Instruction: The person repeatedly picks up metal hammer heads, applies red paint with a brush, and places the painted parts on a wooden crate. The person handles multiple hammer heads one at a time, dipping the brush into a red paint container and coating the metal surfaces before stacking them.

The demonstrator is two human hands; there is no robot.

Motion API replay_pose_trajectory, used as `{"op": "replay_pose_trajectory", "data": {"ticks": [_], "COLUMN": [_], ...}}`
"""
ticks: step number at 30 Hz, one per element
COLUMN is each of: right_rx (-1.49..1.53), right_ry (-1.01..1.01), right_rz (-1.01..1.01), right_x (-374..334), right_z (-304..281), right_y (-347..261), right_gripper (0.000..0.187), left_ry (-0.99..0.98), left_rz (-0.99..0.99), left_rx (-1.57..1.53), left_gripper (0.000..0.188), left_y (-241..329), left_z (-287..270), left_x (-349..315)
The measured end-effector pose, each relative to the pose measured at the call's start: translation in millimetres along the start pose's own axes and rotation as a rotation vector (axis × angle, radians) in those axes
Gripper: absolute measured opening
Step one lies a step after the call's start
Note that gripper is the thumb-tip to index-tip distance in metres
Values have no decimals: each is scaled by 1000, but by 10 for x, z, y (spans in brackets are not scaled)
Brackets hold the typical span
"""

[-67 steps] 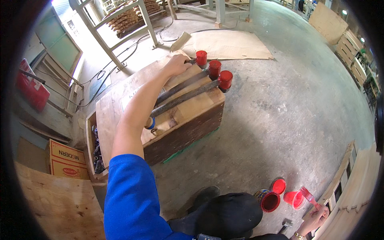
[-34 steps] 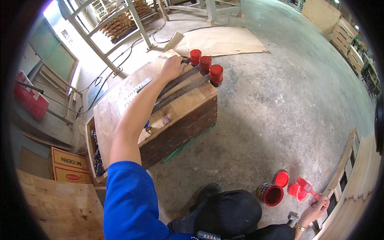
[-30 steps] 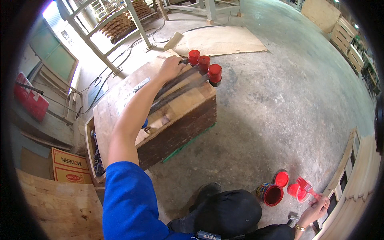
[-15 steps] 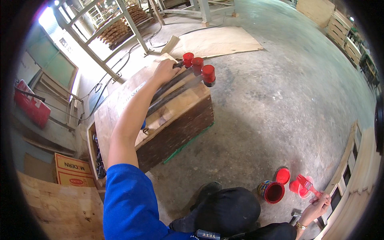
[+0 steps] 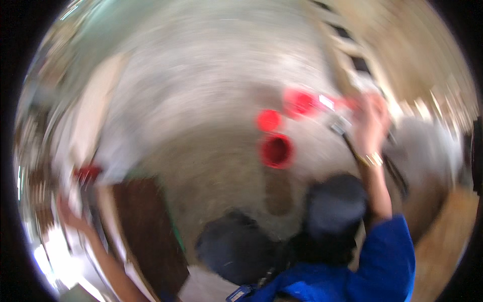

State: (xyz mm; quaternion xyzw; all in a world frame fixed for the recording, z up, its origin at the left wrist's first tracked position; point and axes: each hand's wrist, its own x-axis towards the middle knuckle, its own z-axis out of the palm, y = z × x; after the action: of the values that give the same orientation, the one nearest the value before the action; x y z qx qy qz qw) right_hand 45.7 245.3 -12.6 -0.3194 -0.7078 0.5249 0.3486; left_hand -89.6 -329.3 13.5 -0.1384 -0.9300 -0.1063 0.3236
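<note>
My right hand (image 5: pixel 371 123), with a gold watch or bracelet at the wrist, is closed on a red paintbrush (image 5: pixel 329 103). The bristle end lies at a small red-stained container (image 5: pixel 300 102), which sits on the floor. Beside that container stand an open can (image 5: pixel 276 151) with red paint around its rim and a round red lid (image 5: pixel 269 121). My left hand (image 5: pixel 73 216) is at the far left over the wooden box, smeared by motion. Close to it is the red end of a dark bar (image 5: pixel 88 172). Its fingers cannot be made out.
A wooden box (image 5: pixel 146 231) with a dark side stands at my left. Slatted wood (image 5: pixel 347 48) runs along the upper right. A metal tool (image 5: pixel 339 126) lies on the floor by my right hand. My dark-clad knees (image 5: pixel 334 204) are at the bottom.
The view has swung to the right and is blurred, so the paint can, lid and container sit nearer the middle. My right hand still has the paintbrush; my left hand is now at the far left.
</note>
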Motion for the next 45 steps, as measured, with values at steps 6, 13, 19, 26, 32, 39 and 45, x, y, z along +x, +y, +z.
{"op": "replay_pose_trajectory", "data": {"ticks": [6,13,19,26,32,39,45], "right_rx": [263,-1101,-1373,-1384,-1435,-1502,-1520], "right_ry": [138,157,-233,-280,-239,-277,-335], "right_rz": [-258,-20,371,396,296,368,374], "right_x": [339,322,487,751,622,446,247], "right_z": [-1588,-3679,-3740,-3832,-4189,-4020,-4070], "right_y": [399,1551,2677,2934,2968,3117,3158], "right_gripper": [17,19,21,20,21,21,21], "left_ry": [-30,-439,-604,-853,-960,-917,-991], "left_rz": [516,538,691,544,473,521,636], "left_rx": [-214,-393,-384,-194,-108,-111,-20], "left_gripper": [20,16,16,19,20,21,20], "left_y": [1627,2201,2386,2515,2473,2488,2290], "left_z": [126,906,1349,983,1003,1044,1247], "left_x": [-198,-42,18,26,48,-72,-283]}}
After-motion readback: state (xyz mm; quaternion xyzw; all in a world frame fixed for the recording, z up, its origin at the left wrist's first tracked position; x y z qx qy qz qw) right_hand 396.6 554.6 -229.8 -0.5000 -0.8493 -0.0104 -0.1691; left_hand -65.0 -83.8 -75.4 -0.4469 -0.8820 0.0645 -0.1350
